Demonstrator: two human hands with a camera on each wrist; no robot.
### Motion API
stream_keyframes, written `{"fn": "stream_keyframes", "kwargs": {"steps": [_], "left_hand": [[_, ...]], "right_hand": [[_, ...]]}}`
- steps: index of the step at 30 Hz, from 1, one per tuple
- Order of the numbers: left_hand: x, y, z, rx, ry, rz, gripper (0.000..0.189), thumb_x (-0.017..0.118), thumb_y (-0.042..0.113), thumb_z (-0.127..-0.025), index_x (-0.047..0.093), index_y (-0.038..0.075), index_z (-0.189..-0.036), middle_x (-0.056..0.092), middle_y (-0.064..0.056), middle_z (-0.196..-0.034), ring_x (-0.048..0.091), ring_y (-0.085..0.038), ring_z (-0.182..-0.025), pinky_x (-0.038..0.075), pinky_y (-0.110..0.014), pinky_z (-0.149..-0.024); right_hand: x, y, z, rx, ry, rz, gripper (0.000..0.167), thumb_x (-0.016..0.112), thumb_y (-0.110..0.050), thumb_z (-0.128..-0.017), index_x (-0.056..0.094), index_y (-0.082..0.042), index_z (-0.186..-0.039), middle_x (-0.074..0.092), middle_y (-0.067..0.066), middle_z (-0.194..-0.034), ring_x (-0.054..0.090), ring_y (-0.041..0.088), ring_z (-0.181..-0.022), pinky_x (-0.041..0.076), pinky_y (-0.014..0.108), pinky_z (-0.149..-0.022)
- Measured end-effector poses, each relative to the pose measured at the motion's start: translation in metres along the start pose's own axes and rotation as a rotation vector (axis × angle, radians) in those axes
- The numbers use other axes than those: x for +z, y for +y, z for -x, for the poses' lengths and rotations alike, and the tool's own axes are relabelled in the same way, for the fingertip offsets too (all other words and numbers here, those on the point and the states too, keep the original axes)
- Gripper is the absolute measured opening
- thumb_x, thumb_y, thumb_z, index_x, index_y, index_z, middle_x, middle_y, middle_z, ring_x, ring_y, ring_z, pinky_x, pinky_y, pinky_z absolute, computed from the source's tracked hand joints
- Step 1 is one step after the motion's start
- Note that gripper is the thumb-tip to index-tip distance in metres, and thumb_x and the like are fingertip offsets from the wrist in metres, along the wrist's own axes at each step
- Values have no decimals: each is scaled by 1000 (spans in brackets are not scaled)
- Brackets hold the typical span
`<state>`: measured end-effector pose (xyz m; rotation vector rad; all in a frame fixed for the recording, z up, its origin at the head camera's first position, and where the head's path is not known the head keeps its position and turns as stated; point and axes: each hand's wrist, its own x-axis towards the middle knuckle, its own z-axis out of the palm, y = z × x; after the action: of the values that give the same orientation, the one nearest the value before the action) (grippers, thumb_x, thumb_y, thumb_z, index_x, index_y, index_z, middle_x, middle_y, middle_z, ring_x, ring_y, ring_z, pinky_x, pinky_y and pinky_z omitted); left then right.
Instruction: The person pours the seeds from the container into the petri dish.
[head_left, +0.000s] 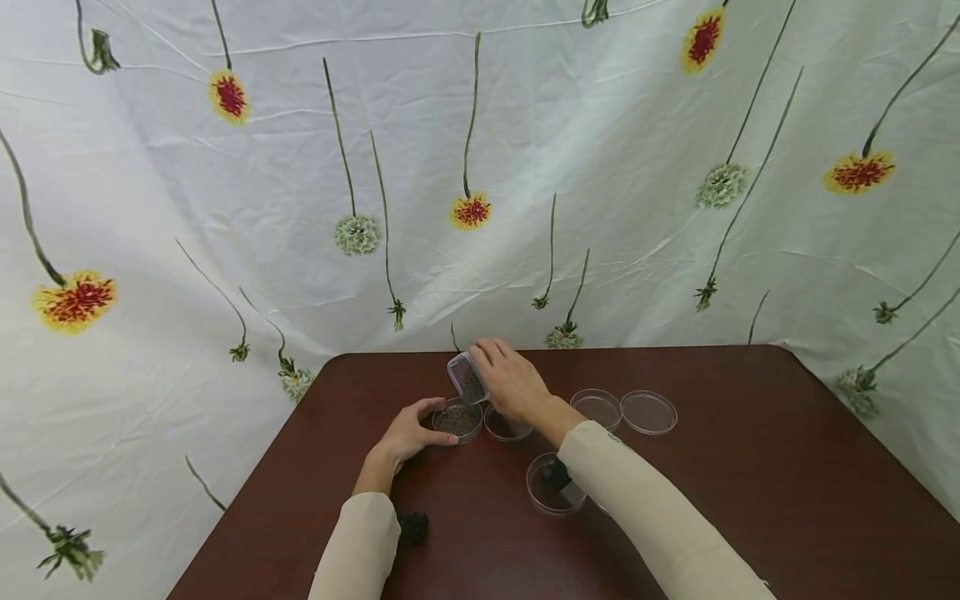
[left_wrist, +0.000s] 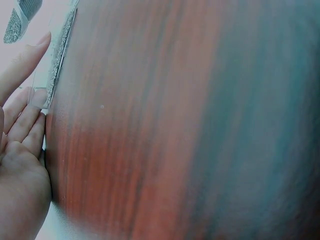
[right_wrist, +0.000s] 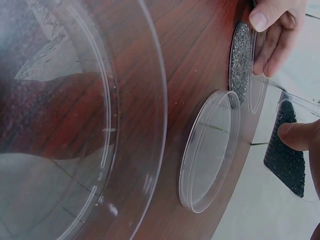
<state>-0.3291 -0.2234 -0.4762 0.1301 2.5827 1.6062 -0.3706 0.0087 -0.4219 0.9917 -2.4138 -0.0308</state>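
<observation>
Head view: with the left hand (head_left: 408, 432) part-spread round the rim, steady the granule-filled petri dish (head_left: 456, 420) on the bench (head_left: 480, 550); tip the plastic box (head_left: 468, 381), pinched in the right hand (head_left: 512, 385), slowly over that dish.

Left wrist view: best keep thumb clear of the dish's top.

Right wrist view: avoid spilling into the clear petri dish (right_wrist: 210, 150) beside the granule-filled one.

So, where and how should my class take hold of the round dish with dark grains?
Probably grip the dish by its low wall, near and far, coming from the left: it lies flat, with another dish close on its right and a tilted tub above.
</observation>
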Motion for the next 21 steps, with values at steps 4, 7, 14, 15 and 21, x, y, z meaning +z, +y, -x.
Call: {"fn": "stream_keyframes", "kwargs": {"steps": [4, 7, 14, 15, 21], "left_hand": [[0, -1, 0, 5, -2, 1, 84, 93, 12, -78, 50, 0, -150, 47, -21, -154, 33, -41, -148, 29, -58, -116], [0, -1, 1, 5, -1, -1, 84, 93, 12, -78, 50, 0, -150, 47, -21, -155, 33, -41, -148, 29, -58, -117], [0, -1, 0, 11, -2, -3, 84, 93, 12, -79, 50, 0, -150, 47, -20, -154, 33, -40, -148, 30, -58, -117], [0, -1, 0, 12, -1, -2, 84, 93, 12, -79, 50, 0, -150, 47, -20, -154, 33, -40, -148, 30, -58, -117], [0, -1, 0, 13, 1, -3, 84, 93, 12, -79, 50, 0, -150, 47, -21, -154, 33, -40, -148, 29, -58, -117]], "right_hand": [[0, 0, 0, -6, 19, -8, 78, 88, -18, -83, 43, -4, -146, 45, 13, -145, 43, 29, -135, 46, 36, -105], [0, -1, 0, -8, 24, -7, 77, 88, -17, -83, 44, -4, -146, 45, 13, -145, 44, 29, -135, 46, 36, -104], [-1, -2, 0, 1, 3, 2, 81, 89, -21, -84, 42, -4, -147, 44, 13, -146, 43, 29, -136, 45, 36, -105], [-2, -2, 0, 5, 1, -2, 81, 89, -21, -83, 42, -5, -147, 44, 13, -146, 43, 29, -136, 46, 36, -105], [-2, -3, -1, 45, -9, -51, 81, 90, -19, -82, 42, -5, -146, 46, 13, -146, 44, 29, -136, 45, 37, -107]]}}
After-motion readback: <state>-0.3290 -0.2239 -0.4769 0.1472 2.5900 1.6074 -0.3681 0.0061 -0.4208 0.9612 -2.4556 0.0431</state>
